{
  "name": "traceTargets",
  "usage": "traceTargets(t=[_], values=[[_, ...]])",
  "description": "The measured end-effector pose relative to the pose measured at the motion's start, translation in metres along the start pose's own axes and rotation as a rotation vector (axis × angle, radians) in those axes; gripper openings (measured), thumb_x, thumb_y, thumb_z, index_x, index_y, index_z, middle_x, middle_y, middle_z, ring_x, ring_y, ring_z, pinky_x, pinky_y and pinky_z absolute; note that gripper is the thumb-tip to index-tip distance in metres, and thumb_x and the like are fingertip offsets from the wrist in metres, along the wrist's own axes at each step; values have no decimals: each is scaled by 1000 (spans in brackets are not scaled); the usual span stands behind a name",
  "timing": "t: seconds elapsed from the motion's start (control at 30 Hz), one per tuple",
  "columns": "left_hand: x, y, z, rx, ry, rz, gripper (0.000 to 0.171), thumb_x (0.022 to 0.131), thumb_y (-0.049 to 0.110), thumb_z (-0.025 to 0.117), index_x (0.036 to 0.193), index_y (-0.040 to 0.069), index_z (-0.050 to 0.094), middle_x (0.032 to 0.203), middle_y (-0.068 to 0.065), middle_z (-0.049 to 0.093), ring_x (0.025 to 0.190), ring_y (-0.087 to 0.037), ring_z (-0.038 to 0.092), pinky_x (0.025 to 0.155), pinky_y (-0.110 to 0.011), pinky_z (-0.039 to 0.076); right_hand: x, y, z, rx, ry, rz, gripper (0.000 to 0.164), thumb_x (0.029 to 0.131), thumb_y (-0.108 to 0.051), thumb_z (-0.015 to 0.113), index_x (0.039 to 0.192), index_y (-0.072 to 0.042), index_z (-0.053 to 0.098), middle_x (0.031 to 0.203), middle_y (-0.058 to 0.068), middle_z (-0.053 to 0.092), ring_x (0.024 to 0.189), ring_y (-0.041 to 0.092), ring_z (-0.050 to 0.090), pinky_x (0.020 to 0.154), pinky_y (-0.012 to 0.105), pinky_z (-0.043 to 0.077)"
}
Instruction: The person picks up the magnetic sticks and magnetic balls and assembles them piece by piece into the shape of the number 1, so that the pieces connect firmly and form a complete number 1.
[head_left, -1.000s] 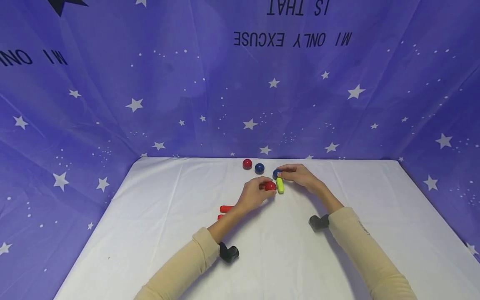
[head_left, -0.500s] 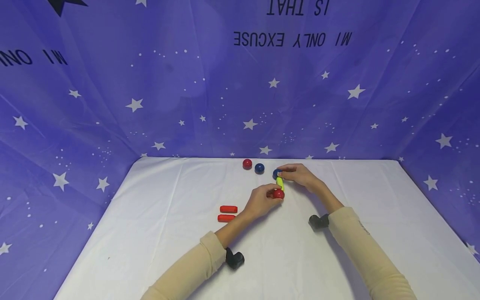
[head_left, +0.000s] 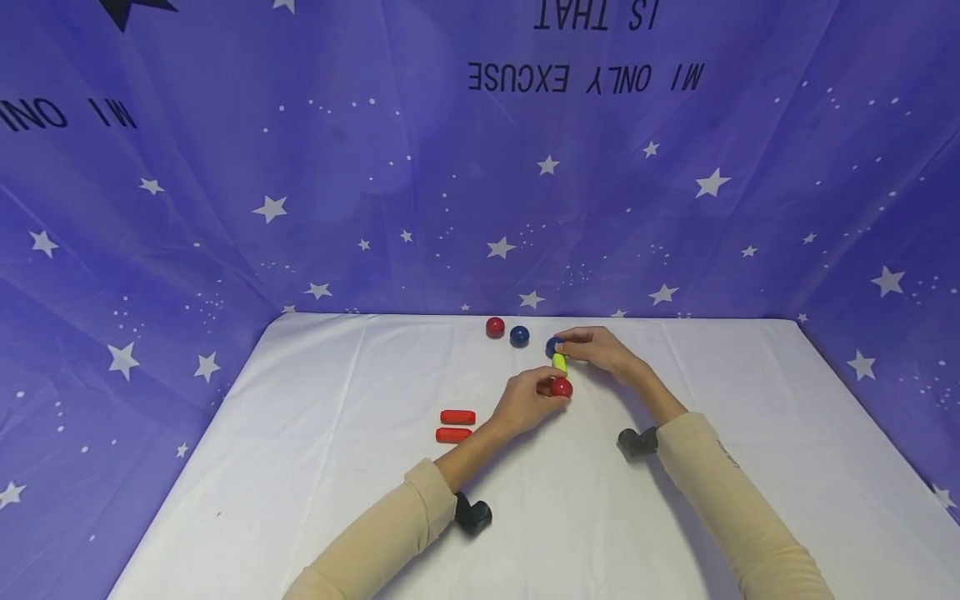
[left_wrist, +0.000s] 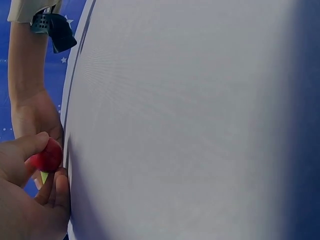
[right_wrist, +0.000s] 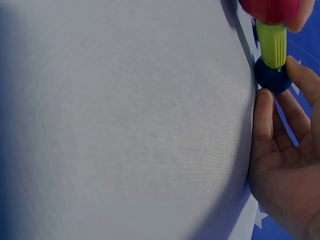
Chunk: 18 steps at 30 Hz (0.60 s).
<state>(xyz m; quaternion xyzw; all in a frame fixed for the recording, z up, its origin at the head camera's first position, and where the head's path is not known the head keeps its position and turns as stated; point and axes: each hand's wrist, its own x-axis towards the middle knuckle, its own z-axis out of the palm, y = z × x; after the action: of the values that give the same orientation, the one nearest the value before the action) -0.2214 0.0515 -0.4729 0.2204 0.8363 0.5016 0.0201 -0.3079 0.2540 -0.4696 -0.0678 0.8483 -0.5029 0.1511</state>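
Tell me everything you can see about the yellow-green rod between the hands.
The yellow-green rod is short, looks plastic, and has grooves along its side. It runs lengthwise between the blue ball held in the right hand and the red ball held in the left hand. Its ends appear to meet both balls. The left hand partly hides it in the head view.

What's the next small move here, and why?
Probably press the held red ball straight toward the held blue ball: the left hand pinches the red one, the right hand holds the blue, and the yellow-green stick lines up between them.
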Motion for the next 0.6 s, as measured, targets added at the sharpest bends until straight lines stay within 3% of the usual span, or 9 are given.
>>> traceTargets(t=[0.6], values=[[1, 2, 2, -13, -15, -17, 34, 85, 7, 79, 117, 1, 70, 96, -8, 71, 84, -16, 65, 73, -20, 48, -1, -1, -1, 11, -6, -13, 52, 91, -32, 74, 134, -6, 63, 137, 17, 58, 133, 33, 45, 109, 51, 35]])
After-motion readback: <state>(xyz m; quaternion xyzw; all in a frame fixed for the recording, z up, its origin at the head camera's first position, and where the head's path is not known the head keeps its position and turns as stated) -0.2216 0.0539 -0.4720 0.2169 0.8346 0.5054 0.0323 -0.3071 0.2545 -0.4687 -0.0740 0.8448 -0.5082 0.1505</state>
